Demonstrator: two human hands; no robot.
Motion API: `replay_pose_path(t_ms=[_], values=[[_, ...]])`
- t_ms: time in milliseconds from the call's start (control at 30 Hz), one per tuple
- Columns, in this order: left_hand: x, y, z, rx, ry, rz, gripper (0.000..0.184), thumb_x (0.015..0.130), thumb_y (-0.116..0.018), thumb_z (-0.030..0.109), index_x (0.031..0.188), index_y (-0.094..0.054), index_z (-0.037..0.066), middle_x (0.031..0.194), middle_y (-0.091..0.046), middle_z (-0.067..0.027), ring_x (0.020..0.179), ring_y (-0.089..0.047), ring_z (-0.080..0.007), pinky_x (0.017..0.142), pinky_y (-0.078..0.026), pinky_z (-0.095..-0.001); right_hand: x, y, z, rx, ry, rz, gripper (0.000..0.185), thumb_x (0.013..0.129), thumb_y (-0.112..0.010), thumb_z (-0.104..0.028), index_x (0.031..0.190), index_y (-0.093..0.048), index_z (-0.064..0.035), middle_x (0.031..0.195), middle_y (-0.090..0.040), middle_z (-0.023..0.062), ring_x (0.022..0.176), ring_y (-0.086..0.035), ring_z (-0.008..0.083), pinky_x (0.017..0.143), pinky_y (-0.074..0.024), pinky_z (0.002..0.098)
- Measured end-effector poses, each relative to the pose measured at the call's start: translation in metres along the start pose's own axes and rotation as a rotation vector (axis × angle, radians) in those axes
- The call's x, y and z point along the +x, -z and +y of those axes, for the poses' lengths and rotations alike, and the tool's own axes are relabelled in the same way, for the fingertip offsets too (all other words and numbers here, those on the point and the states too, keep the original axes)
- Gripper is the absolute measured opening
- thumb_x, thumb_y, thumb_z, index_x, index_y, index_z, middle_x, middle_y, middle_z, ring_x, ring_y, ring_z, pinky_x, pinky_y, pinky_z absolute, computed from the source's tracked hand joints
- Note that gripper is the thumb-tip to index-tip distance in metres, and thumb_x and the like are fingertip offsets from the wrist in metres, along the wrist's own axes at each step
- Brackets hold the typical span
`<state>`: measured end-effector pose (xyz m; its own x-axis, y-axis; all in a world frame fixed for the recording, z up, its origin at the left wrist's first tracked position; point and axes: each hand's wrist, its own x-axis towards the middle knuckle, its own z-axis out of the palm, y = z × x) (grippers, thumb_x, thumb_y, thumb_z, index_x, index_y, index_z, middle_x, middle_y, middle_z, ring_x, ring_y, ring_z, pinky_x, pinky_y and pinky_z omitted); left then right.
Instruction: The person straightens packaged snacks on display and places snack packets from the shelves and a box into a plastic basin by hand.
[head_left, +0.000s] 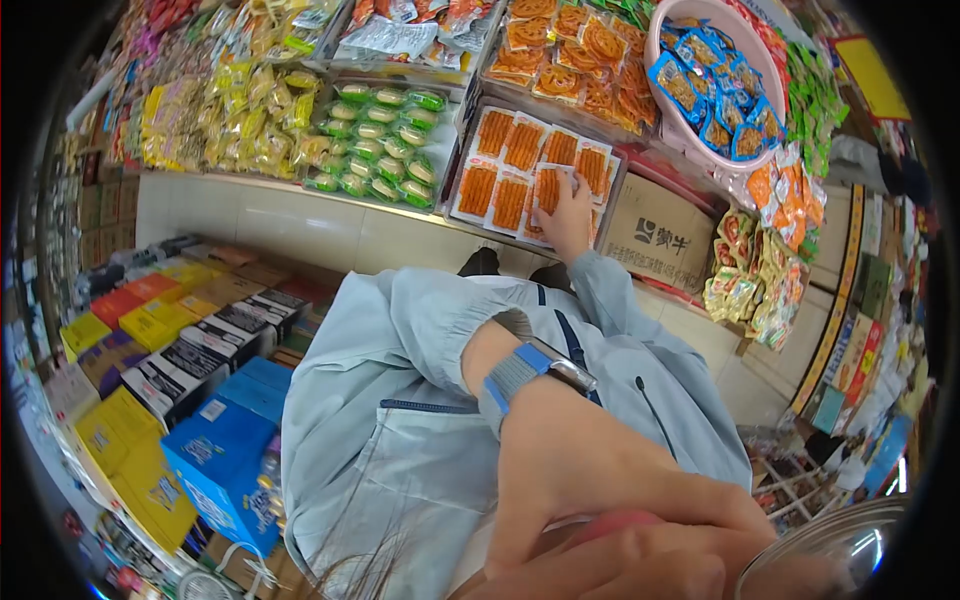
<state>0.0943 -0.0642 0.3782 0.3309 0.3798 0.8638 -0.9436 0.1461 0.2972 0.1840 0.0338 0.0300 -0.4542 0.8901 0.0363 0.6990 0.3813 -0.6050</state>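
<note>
My right hand (568,215) reaches into a tray (608,215) of flat packets with orange-red snack strips. Its thumb and fingers close on the edges of one snack packet (547,190); other such packets (522,146) lie in rows around it. Close to the camera, my left hand (610,480) is raised against the lower part of my face and touches it. A watch with a grey-blue band (512,385) circles that wrist. The left fingers are bent, partly hidden and cut off at the lower edge, so their grip cannot be made out.
Left of the tray are green-and-white wrapped snacks (375,140) and yellow packets (220,120). A pink basin (655,40) of blue packets stands at the upper right, above a cardboard box (655,230). Yellow cartons (130,470) and a blue carton (220,450) are stacked at lower left.
</note>
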Motion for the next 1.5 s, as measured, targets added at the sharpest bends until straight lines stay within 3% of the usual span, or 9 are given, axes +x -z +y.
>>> replay_pose_path(t_ms=[233,400,500,633,867,967,1067,1267,1500], values=[[-0.008,0.001,0.011,-0.203,0.136,-0.071,0.124,0.064,-0.089,0.051,0.146,-0.02,-0.013,0.147,-0.035,-0.0251,0.135,-0.037,-0.0323,0.111,-0.03,-0.0426,-0.007,0.012,0.012,0.241,-0.152,-0.038,0.078,0.068,-0.076,-0.004,0.139,-0.044,-0.0092,0.133,-0.044,0.0243,0.119,-0.047,0.0414,0.102,-0.0408,0.0448],[-0.014,-0.004,-0.002,-0.247,0.093,-0.061,0.125,0.064,-0.089,0.052,0.146,-0.02,-0.013,0.147,-0.035,-0.0251,0.135,-0.037,-0.0324,0.111,-0.03,-0.0427,-0.029,0.042,0.061,0.254,-0.144,0.569,0.075,0.071,-0.072,-0.004,0.139,-0.042,0.0006,0.123,-0.054,0.0234,0.113,-0.054,0.0395,0.102,-0.0428,0.0419],[-0.017,-0.007,-0.004,-0.276,0.094,-0.06,0.125,0.064,-0.089,0.052,0.146,-0.02,-0.013,0.147,-0.035,-0.0252,0.135,-0.037,-0.0325,0.111,-0.03,-0.0428,-0.066,0.04,0.146,0.423,-0.419,0.532,0.081,0.071,-0.072,-0.007,0.143,-0.036,0.0024,0.129,-0.052,0.025,0.112,-0.055,0.0414,0.104,-0.0419,0.0421],[-0.019,-0.011,-0.014,-0.311,0.086,-0.061,0.125,0.064,-0.089,0.052,0.146,-0.02,-0.013,0.147,-0.035,-0.0252,0.135,-0.037,-0.0326,0.111,-0.03,-0.0429,-0.093,0.035,0.183,-0.154,-0.347,0.052,0.091,0.073,-0.073,-0.021,0.151,-0.027,-0.004,0.138,-0.045,0.0254,0.112,-0.052,0.0431,0.101,-0.0393,0.0494],[-0.021,-0.025,-0.03,-0.352,0.054,-0.048,0.125,0.064,-0.089,0.053,0.146,-0.02,-0.013,0.147,-0.035,-0.0253,0.135,-0.037,-0.0327,0.111,-0.031,-0.043,-0.098,0.028,0.125,-0.59,-0.313,0.243,0.079,0.082,-0.071,-0.03,0.15,-0.033,-0.0159,0.136,-0.045,0.0209,0.124,-0.04,0.0443,0.102,-0.0341,0.0546],[-0.022,-0.026,-0.033,-0.348,0.05,-0.049,0.125,0.064,-0.088,0.053,0.146,-0.02,-0.013,0.147,-0.035,-0.0253,0.136,-0.037,-0.0328,0.111,-0.031,-0.0431,-0.084,0.018,0.098,-0.116,-0.135,0.366,0.071,0.084,-0.07,-0.028,0.146,-0.04,-0.0124,0.136,-0.044,0.0199,0.123,-0.041,0.0425,0.102,-0.0349,0.0518],[-0.022,-0.027,-0.035,-0.352,0.049,-0.049,0.125,0.064,-0.088,0.053,0.146,-0.02,-0.013,0.147,-0.035,-0.0254,0.136,-0.037,-0.0328,0.111,-0.031,-0.0432,-0.071,0.009,0.028,-0.2,-0.161,0.128,0.065,0.083,-0.071,-0.023,0.141,-0.045,-0.0089,0.134,-0.046,0.0199,0.122,-0.043,0.0402,0.102,-0.0362,0.0498],[-0.024,-0.027,-0.035,-0.341,0.069,-0.059,0.126,0.064,-0.088,0.054,0.146,-0.02,-0.013,0.147,-0.035,-0.0255,0.136,-0.037,-0.0329,0.111,-0.031,-0.0433,-0.075,-0.001,0.054,-0.208,-0.03,0.153,0.065,0.08,-0.071,-0.018,0.14,-0.048,-0.0098,0.126,-0.05,0.0191,0.118,-0.046,0.0381,0.102,-0.0377,0.049],[-0.021,-0.024,-0.032,-0.304,0.089,-0.077,0.126,0.064,-0.088,0.054,0.146,-0.02,-0.013,0.147,-0.035,-0.0255,0.136,-0.037,-0.0331,0.111,-0.031,-0.0435,-0.07,0.023,0.061,0.401,-0.21,0.266,0.063,0.081,-0.068,-0.01,0.141,-0.048,-0.0108,0.115,-0.051,0.0174,0.109,-0.05,0.0316,0.098,-0.042,0.0383]])
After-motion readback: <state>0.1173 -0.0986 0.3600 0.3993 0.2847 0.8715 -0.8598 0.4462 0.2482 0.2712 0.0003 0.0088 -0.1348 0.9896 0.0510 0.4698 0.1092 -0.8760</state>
